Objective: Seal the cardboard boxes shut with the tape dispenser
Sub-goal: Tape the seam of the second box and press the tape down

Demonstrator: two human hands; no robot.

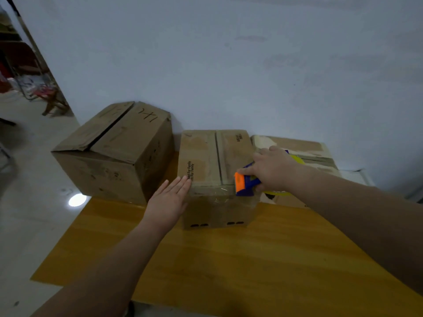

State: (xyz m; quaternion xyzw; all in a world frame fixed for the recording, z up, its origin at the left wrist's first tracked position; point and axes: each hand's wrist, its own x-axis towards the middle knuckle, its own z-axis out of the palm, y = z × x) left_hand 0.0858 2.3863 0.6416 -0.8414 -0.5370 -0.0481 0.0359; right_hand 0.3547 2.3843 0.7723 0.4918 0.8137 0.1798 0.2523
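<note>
Early stage: right hand (272,170) grips the tape dispenser (245,184) at the near top edge of the middle box (215,156), left hand (169,197) flat, fingers straight, against its near-left corner; its centre seam and the larger box (119,147) left of it appear unsealed.

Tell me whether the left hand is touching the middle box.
Touching. The head view shows the left hand held flat, its fingertips lying against the near left corner of the middle box, with no gap.
</note>
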